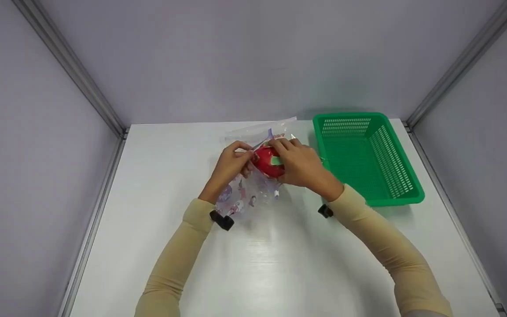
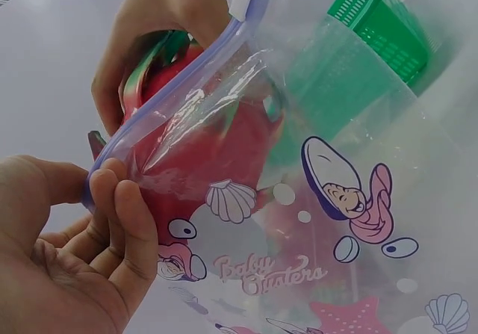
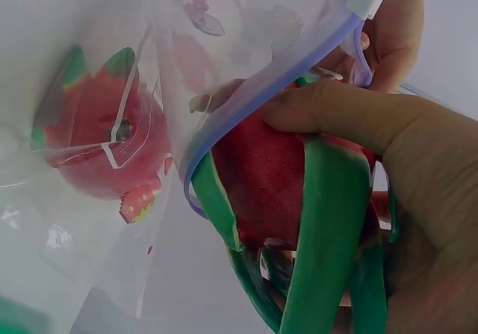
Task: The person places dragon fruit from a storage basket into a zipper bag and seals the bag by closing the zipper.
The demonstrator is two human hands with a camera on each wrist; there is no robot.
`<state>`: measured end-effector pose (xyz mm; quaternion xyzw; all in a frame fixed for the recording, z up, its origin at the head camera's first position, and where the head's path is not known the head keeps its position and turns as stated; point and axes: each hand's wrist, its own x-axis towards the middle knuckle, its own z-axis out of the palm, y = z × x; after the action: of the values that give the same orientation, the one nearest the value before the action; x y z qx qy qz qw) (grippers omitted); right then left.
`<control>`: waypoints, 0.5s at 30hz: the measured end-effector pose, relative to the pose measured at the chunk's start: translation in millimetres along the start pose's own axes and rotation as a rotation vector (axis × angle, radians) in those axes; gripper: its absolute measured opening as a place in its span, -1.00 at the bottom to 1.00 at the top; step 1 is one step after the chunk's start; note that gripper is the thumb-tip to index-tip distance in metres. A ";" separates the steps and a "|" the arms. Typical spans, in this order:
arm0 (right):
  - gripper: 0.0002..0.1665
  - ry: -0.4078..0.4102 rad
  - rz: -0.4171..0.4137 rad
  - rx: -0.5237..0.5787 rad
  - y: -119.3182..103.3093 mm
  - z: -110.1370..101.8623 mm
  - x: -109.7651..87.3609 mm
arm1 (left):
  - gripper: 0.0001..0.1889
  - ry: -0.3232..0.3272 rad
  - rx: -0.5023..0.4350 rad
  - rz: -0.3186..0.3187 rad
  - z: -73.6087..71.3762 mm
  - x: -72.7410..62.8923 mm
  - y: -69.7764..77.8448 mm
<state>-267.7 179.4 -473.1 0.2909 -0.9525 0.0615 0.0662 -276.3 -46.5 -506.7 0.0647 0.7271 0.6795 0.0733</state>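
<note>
My right hand (image 1: pixel 301 163) grips a red dragon fruit with long green scales (image 3: pixel 261 181) at the mouth of a clear plastic bag (image 2: pixel 373 274). The bag has a purple zip edge with a white slider (image 3: pixel 365 0) and printed shells and cartoon oysters. With thumb and fingertips, my left hand (image 2: pixel 71 252) pinches the zip edge at one end of the opening. Part of the fruit shows through the film in the left wrist view. A second red fruit with green tips (image 3: pixel 104 147) appears through the bag in the right wrist view.
A green plastic basket (image 1: pixel 416 196) with slotted sides stands right of the bag, close to my right forearm. White table (image 1: pixel 253 264) lies beneath everything. Grey panels (image 1: pixel 253 57) enclose it at the back and both sides.
</note>
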 end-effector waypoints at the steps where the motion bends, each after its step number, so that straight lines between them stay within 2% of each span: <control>1: 0.13 -0.003 -0.003 -0.005 -1.0 0.8 0.2 | -0.85 0.002 0.001 -0.002 0.1 0.1 -0.2; 15: 0.13 -0.032 -0.033 -0.049 -6.8 10.5 2.9 | -0.80 0.002 0.022 0.009 0.5 -1.1 -0.3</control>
<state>-267.3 170.6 -482.4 0.3059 -0.9497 0.0323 0.0591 -275.1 -46.3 -507.0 0.0678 0.7343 0.6719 0.0688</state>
